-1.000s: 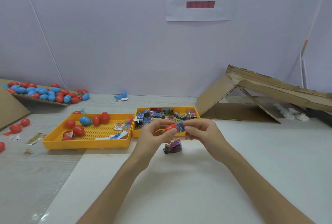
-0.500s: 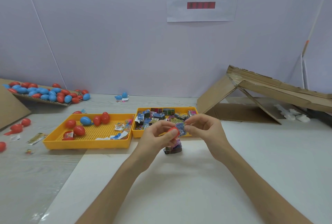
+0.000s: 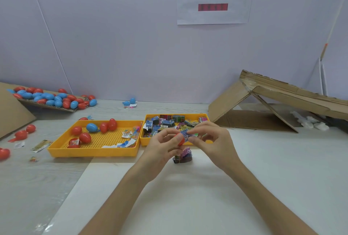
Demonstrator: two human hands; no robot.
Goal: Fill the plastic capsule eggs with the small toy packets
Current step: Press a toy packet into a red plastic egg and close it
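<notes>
Head view: left hand (image 3: 163, 146) holds red egg (image 3: 180, 139) in its grip, right hand (image 3: 214, 141) pinches blue packet (image 3: 185, 135) against it.

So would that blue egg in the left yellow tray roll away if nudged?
It probably would: the blue egg looks smooth and rounded. The raised rim of the yellow tray should likely stop it. Being a plastic capsule, it's probably light.
</notes>
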